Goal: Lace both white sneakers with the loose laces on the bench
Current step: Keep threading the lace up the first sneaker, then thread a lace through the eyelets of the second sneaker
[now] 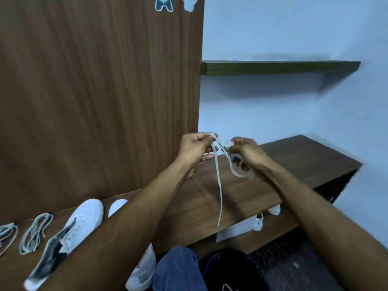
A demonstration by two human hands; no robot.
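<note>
Head view: both hands are raised above the wooden bench, working one white lace. Left hand pinches its upper part; right hand grips a bunched coil, one end hanging free. Judgement: the lace is being untangled, no threading begun. Two unlaced white sneakers lie on the bench at lower left, beside two bundled laces. Next move calls for freeing an end, then bringing it to the lowest eyelets.

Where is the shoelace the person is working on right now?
The lace hangs in mid-air, centre of the head view, above the bench, pinched between the left hand and right hand.
</note>
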